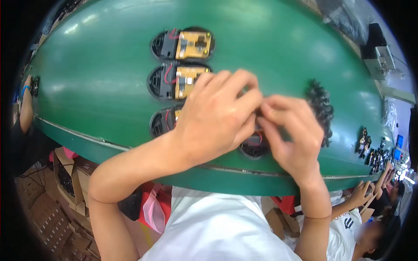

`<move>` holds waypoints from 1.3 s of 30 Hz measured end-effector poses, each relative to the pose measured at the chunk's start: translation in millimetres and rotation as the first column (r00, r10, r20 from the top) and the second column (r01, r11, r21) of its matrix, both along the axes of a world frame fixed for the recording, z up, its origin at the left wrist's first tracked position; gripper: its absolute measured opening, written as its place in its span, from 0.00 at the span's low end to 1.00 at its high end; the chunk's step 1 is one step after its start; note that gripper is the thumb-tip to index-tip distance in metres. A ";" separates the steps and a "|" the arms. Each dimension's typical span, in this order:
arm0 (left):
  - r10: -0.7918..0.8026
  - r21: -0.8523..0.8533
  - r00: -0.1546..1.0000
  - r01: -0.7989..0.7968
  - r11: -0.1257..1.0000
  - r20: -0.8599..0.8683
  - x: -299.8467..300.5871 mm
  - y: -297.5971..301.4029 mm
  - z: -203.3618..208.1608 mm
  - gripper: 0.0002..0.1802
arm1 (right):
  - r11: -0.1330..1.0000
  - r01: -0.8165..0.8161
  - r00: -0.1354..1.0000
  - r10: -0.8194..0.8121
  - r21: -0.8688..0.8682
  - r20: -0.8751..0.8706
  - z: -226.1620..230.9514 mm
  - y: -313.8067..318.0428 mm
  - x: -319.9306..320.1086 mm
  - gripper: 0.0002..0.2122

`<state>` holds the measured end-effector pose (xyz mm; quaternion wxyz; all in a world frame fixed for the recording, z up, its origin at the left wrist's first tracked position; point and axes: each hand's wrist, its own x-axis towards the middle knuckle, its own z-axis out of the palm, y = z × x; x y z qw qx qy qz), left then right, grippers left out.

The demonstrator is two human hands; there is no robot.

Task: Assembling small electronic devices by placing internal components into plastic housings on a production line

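Above the green work surface, my left hand (220, 113) curls with its fingers closed, their tips turned toward my other hand. My right hand (294, 130) pinches thumb and forefinger together right beside them; whatever is between the fingertips is too small and hidden. Under both hands lies a black oval shell with red wires (254, 148), mostly covered. To the left, a column of similar shells, which look like computer mouse bases, holds a far one (196, 45), a middle one (161, 81) and a near one (162, 122). Tan circuit boards and red wires show in them.
A heap of small black parts (320, 106) lies right of my right hand. More dark parts (376, 156) are farther right, near a co-worker's hands (362, 193). Another person's arm (27, 106) reaches in at far left. Cardboard boxes (72, 182) stand below the table's edge.
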<state>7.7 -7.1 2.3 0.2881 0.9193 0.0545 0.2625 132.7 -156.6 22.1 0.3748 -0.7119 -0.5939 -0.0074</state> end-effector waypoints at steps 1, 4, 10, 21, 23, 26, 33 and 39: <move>0.004 -0.006 1.000 -0.004 1.000 0.004 1.1 -0.3 -1.3 0.12 | 1.000 -0.011 1.000 0.011 -0.006 0.004 1.8 0.9 1.5 0.11; -0.003 -0.023 1.000 0.003 1.000 -0.018 6.7 -2.1 -2.5 0.12 | 1.000 -0.008 1.000 0.008 -0.022 0.003 4.1 -1.0 3.8 0.11; -0.045 -0.028 0.999 0.045 0.999 -0.025 5.6 2.6 -3.9 0.11 | 0.983 -0.025 0.999 0.032 -0.180 0.036 10.7 1.5 6.4 0.10; -0.091 -0.009 0.994 0.090 0.996 -0.066 2.7 -4.0 4.8 0.13 | 0.995 -0.075 0.995 0.080 -0.064 0.066 -3.4 -16.5 24.3 0.16; -0.106 0.001 0.994 0.106 0.994 -0.018 -1.4 -3.2 6.7 0.18 | 0.996 -0.024 0.995 0.032 -0.090 0.092 2.4 -18.0 19.9 0.17; -0.113 0.084 0.993 0.115 0.990 -0.031 -16.3 8.1 26.6 0.21 | 0.995 0.065 0.997 -0.061 -0.079 0.054 19.7 -26.7 22.5 0.13; -0.040 0.195 0.941 0.111 0.974 -0.336 -77.8 25.2 60.6 0.23 | 0.928 0.309 0.948 -0.317 -0.209 -0.007 26.0 -113.4 44.1 0.13; 0.016 0.278 0.935 0.089 0.956 -0.354 -83.1 3.9 45.6 0.25 | 0.924 0.367 0.916 -0.337 -0.112 0.217 15.2 -82.2 36.3 0.15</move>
